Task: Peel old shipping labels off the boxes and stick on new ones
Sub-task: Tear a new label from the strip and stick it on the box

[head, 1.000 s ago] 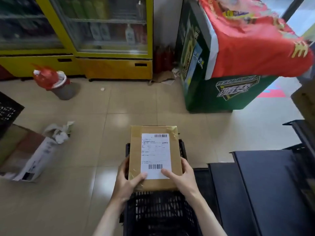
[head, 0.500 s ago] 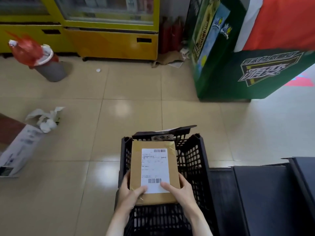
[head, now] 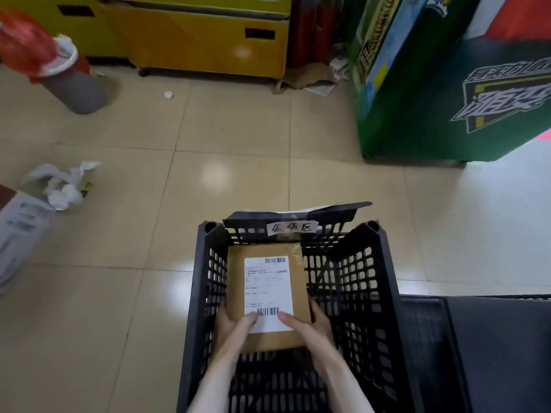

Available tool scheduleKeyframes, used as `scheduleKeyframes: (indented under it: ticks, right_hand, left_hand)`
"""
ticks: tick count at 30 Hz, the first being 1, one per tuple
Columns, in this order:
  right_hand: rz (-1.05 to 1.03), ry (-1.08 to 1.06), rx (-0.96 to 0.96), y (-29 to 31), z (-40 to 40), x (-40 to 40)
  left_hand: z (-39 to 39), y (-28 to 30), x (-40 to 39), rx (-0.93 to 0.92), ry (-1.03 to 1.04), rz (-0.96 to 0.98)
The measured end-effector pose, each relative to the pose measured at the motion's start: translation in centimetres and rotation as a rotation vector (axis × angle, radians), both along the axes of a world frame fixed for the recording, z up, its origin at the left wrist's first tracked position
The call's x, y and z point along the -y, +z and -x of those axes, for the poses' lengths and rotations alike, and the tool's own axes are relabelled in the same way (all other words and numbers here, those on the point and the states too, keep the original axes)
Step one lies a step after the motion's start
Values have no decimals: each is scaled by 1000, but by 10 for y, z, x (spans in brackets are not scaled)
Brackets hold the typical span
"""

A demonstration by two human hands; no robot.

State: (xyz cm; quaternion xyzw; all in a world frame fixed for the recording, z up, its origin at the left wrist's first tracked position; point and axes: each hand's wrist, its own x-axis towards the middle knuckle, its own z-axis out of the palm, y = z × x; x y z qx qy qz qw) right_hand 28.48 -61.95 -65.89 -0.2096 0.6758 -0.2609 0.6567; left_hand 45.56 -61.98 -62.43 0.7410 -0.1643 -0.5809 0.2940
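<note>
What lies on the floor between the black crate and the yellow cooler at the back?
In the head view, only bare tile floor lies between the black crate and the yellow cooler.

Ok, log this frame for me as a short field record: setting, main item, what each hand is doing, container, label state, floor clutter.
setting: tiled shop floor beside a green cooler
main item: brown box
label: white shipping label flat on the box top, not peeled
left hand: grip on the box's near left corner, thumb on the label
right hand: grip on the near right corner, thumb on the label
container: black crate, box inside its walls
floor clutter: crumpled white paper, grey bin
</note>
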Motion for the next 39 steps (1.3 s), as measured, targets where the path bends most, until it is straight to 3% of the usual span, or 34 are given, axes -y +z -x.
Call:
scheduleKeyframes:
  ticks: [12,22,30,33,39]
  right_hand:
    - [-20,23,-19,-38,1,2]
    - [-5,42,-188,-20,-8,6]
    - [185,181,-375,85,9,32]
    - [370,323,-576,147,24,48]
    - [731,511,-1057,280,70,62]
  left_hand:
    - [1,-42,9,165,-34,-13]
    - [7,-21,4,266,-148,104]
    - [4,66,34,432,-383,221]
    - [-4,122,50,435,-444,260]
    - [-19,251,56,688,-821,492]
